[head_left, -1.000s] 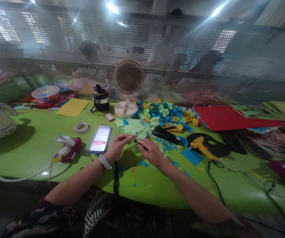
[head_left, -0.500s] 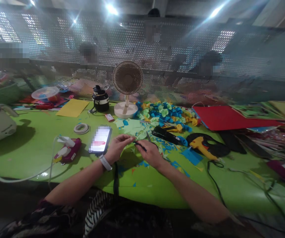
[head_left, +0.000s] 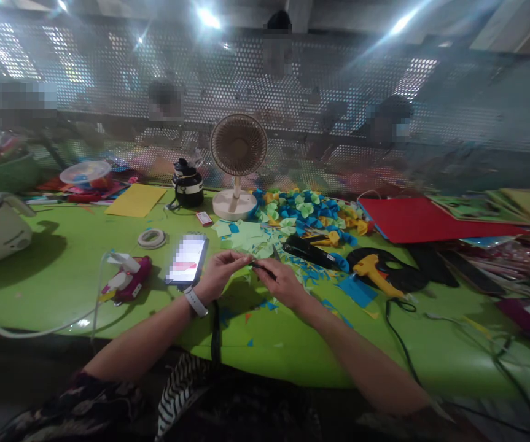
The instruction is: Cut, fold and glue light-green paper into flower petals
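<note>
Above the front middle of the green table my left hand (head_left: pixel 223 273), with a pale watch on its wrist, is closed in a pinch. What lies between its fingertips is too small to make out. My right hand (head_left: pixel 285 285) is closed on a thin dark tool (head_left: pixel 256 266), whose kind I cannot tell, and its fingers nearly meet the left ones. Just beyond the hands lie light green paper pieces (head_left: pixel 249 233) and blue and green scraps. A lit phone (head_left: pixel 187 259) rests left of my left hand. A black stapler (head_left: pixel 311 253) lies beyond my right hand.
A fan (head_left: pixel 238 147) stands at the back beside a heap of folded paper flowers (head_left: pixel 306 209). A yellow glue gun (head_left: pixel 378 276) with its cord lies to the right, near red sheets (head_left: pixel 430 220). Leftward are a tape roll (head_left: pixel 151 238) and a purple power strip (head_left: pixel 131 279).
The fingers of my right hand have shifted slightly around the dark tool, and less of it shows. My left hand keeps its pinch in nearly the same place.
</note>
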{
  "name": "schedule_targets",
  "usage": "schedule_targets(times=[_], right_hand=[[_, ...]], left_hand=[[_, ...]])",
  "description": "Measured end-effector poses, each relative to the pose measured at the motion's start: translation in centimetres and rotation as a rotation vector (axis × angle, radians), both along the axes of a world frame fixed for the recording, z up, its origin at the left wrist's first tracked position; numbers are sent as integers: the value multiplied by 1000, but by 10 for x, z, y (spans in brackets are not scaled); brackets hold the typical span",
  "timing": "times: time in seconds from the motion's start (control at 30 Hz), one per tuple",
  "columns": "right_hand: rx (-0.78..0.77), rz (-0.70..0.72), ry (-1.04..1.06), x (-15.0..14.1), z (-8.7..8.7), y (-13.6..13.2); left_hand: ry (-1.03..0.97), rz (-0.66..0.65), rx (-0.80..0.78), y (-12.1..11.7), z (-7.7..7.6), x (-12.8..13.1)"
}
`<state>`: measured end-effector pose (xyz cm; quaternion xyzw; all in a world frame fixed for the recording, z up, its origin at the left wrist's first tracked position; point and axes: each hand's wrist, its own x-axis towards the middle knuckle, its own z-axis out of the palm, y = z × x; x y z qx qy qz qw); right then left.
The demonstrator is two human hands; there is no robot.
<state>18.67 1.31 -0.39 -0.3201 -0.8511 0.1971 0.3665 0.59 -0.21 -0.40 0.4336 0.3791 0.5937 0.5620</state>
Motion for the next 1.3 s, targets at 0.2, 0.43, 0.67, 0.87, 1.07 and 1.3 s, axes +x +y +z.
schedule_targets(times=[0.2, 0.43, 0.67, 0.87, 1.07, 1.3], right_hand=[[15, -67, 38, 0, 1, -2], [-10, -22, 0, 0, 4, -2], [11, -59, 6, 0, -3, 0], [-41, -72, 29, 1, 1, 4], [-187, -10, -2, 1, 7, 0], [-6, -32, 76, -2, -3, -1]], left_hand=[[15, 63, 27, 0, 1, 0], [-33, -11, -32, 2, -1, 0], [28, 52, 15, 0, 0, -1], [81, 53, 29, -1, 0, 0], [47, 38, 56, 0, 0, -1], [16, 85, 75, 0, 0, -2]])
